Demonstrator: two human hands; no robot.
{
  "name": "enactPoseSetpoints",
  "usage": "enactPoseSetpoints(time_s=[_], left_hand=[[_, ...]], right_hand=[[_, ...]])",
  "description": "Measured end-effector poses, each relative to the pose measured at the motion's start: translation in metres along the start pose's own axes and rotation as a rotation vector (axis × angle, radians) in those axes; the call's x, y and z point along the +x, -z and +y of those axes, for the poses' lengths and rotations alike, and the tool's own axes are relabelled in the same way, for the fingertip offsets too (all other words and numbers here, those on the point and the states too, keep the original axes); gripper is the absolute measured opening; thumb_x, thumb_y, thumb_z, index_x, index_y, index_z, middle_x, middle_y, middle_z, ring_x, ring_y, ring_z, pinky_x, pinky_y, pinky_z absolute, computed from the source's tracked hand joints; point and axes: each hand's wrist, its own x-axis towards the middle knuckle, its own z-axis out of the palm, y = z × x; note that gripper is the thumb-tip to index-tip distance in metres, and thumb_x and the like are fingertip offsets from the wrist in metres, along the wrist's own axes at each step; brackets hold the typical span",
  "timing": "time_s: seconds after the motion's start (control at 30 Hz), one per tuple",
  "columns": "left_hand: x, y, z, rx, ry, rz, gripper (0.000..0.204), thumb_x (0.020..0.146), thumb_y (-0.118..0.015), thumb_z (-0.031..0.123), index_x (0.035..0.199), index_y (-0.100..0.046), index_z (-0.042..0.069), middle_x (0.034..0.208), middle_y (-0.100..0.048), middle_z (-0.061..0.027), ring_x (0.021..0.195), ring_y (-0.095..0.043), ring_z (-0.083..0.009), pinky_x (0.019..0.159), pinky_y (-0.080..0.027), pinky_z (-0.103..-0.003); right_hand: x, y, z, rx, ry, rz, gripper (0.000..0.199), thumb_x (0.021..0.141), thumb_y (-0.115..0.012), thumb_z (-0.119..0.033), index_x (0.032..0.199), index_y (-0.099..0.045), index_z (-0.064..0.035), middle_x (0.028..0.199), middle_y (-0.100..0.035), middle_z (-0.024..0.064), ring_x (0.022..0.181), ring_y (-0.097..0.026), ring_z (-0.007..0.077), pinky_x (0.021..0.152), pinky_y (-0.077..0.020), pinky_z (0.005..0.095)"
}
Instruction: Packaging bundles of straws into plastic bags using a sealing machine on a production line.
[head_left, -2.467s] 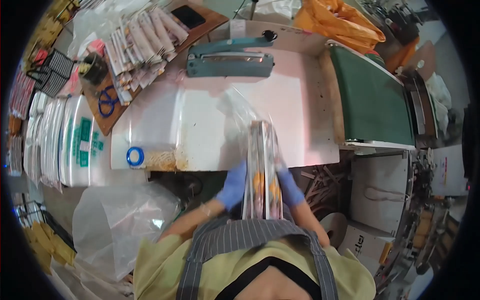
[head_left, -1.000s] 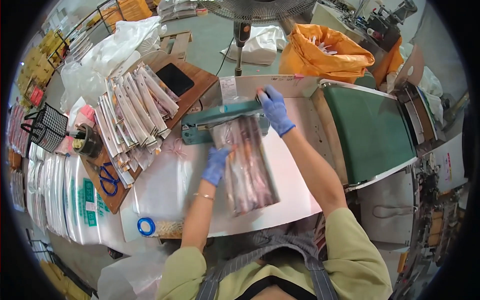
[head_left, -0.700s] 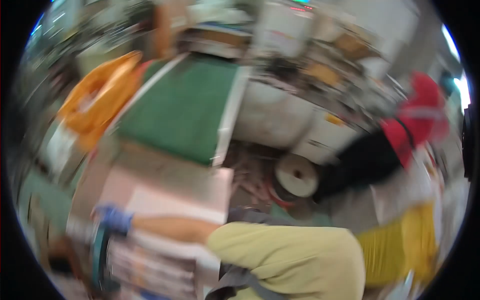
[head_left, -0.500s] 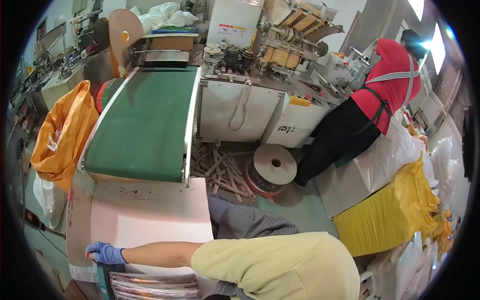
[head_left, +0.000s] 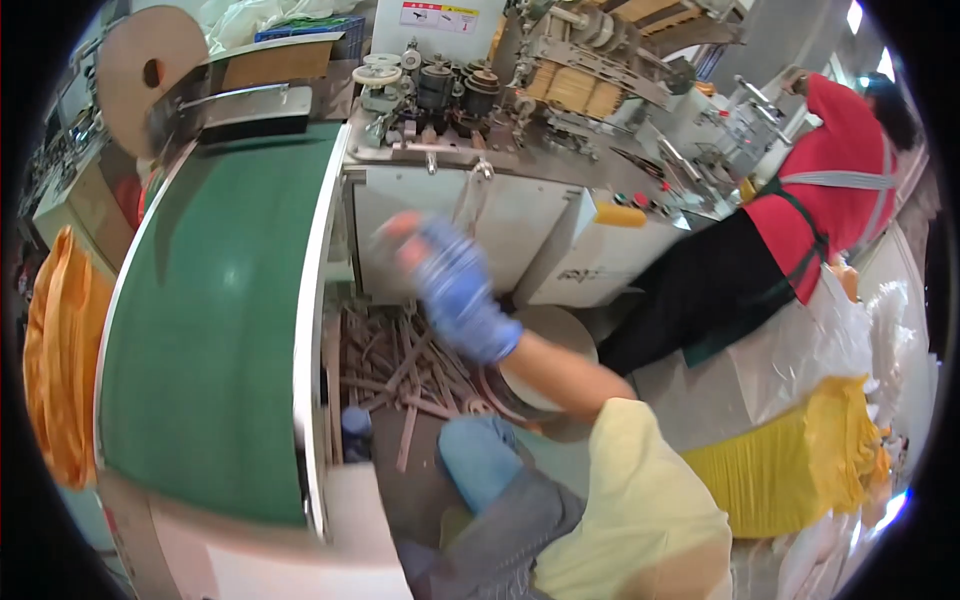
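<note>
My right hand (head_left: 445, 280), in a blue striped knitted glove with bare fingertips, is raised in front of the white machine cabinet (head_left: 430, 225). It is to the right of a green conveyor belt (head_left: 225, 300) and apart from it. Motion smears the fingers, so I cannot tell whether they are closed or hold anything. My forearm comes up from a pale yellow sleeve (head_left: 640, 500) at the lower right. My left hand is out of view. Below the belt's near end lies a pale pinkish board (head_left: 290, 565).
Wooden strips (head_left: 400, 350) lie heaped under the cabinet beside a large reel (head_left: 550, 345). A small dark-blue thing (head_left: 356, 432) sits near them. At the far right a person in red (head_left: 830, 190) stands at the machine. An orange sack (head_left: 65, 360) and a yellow sack (head_left: 790, 470) flank the area.
My right hand has left the teal box edge at the lower left and swung up and right. The view has shifted, so the box and wrapped packs are out of sight.
</note>
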Motion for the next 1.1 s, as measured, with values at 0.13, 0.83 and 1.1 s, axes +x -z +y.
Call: enactPoseSetpoints(time_s=[0.13, 0.83, 1.1], left_hand=[[0.102, -0.044, 0.171, -0.788, -0.06, -0.863, 0.064, 0.077, -0.061, 0.029, 0.128, -0.026, 0.013, 0.119, -0.04, -0.0214, 0.101, -0.05, -0.0265, 0.091, -0.033, -0.037], [0.176, -0.089, 0.915, -1.406, -0.05, -0.615, 0.067, 0.073, -0.057, 0.001, 0.13, -0.021, -0.005, 0.127, -0.039, -0.0169, 0.119, -0.036, -0.0233, 0.1, -0.025, -0.03], [0.202, -0.055, 0.922, -1.734, 0.676, -0.963, 0.037, 0.076, -0.055, 0.007, 0.11, -0.043, 0.01, 0.086, -0.053, -0.0106, 0.063, -0.049, -0.0188, 0.061, -0.043, -0.031]], right_hand=[[0.085, 0.162, 0.096, -0.228, 0.051, 0.464, 0.025, 0.084, -0.05, -0.009, 0.108, -0.052, -0.0019, 0.098, -0.057, 0.0048, 0.091, -0.052, 0.0111, 0.081, -0.0418, 0.0244], [0.234, 0.494, 0.255, 0.112, -0.308, 0.906, 0.032, 0.07, -0.044, 0.011, 0.096, -0.049, -0.0066, 0.083, -0.048, -0.0014, 0.076, -0.044, 0.0062, 0.067, -0.0385, 0.0175], [0.248, 0.524, 0.213, 1.097, -0.555, 1.231, 0.044, 0.073, -0.053, -0.011, 0.116, -0.043, -0.0126, 0.107, -0.049, 0.0094, 0.092, -0.049, 0.0227, 0.083, -0.0429, 0.0386]])
